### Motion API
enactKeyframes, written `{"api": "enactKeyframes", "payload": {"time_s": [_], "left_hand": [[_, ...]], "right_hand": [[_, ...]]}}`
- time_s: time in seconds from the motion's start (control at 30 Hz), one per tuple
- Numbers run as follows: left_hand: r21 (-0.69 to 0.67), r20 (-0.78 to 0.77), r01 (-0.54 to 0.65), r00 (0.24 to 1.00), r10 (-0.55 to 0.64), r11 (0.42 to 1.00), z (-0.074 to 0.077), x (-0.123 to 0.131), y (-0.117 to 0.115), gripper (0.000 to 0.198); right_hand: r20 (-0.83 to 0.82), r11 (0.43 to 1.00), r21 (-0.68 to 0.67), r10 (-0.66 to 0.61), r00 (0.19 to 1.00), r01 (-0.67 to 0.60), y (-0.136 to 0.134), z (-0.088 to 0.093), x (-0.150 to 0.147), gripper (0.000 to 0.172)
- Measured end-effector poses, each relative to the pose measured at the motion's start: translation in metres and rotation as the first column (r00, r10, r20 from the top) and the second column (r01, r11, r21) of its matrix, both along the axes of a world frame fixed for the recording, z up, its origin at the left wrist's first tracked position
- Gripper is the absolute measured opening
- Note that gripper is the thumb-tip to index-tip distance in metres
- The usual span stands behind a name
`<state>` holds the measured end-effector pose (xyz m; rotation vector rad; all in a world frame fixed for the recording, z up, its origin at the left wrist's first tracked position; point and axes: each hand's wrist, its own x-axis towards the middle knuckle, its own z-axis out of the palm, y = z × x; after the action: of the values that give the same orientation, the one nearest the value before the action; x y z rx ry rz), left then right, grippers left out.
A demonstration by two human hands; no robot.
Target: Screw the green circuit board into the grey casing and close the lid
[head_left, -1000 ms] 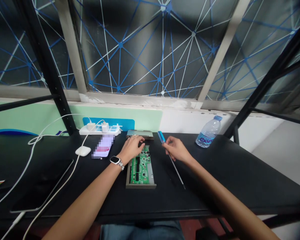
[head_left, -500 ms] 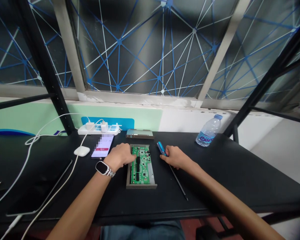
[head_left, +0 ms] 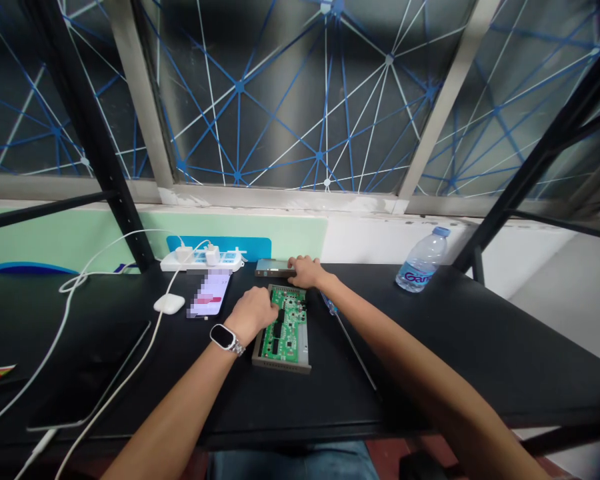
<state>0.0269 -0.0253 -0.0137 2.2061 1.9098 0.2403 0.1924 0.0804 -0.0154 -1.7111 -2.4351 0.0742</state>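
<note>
A green circuit board (head_left: 291, 328) lies in a grey metal housing (head_left: 280, 365) at the middle of the table. My left hand (head_left: 253, 310) grips the housing by its left side, thumb over the edge. Farther back, my right hand (head_left: 306, 271) reaches to the grey metal cover (head_left: 273, 268) by the wall, its fingers over the right end. Under my right forearm, a screwdriver (head_left: 353, 350) with a blue handle lies on the table, its shaft pointing toward me. Part of its handle is hidden by the forearm.
A phone (head_left: 211, 293), a white earbud case (head_left: 169, 304) and a dark tablet (head_left: 90, 380) lie on the left. Behind them is a white power strip (head_left: 230, 259) with cables running forward. A water bottle (head_left: 423, 261) stands at the back right.
My right hand has let go of the screwdriver and moved back and left to the metal cover. The housing has turned slightly under my left hand.
</note>
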Motion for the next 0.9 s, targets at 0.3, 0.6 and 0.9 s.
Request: {"api": "enactKeyframes", "payload": {"time_s": [0.3, 0.6, 0.9], "left_hand": [[0.216, 0.126, -0.080, 0.991, 0.053, 0.973, -0.003, -0.001, 0.006, 0.024], [0.307, 0.515, -0.175, 0.857, -0.009, 0.935, -0.005, 0.004, 0.015, 0.044], [0.356, 0.762, -0.202, 0.628, -0.159, 0.912, -0.005, 0.007, 0.012, 0.047]], "right_hand": [[-0.223, 0.990, 0.139, 0.031, 0.974, 0.000, 0.011, -0.007, 0.017, 0.033], [-0.803, 0.886, 0.382, 0.178, 0.569, 0.262, -0.064, 0.023, 0.060, 0.042], [-0.989, 0.993, -0.111, -0.106, 0.105, -0.050, -0.091, -0.007, 0.065, 0.037]]}}
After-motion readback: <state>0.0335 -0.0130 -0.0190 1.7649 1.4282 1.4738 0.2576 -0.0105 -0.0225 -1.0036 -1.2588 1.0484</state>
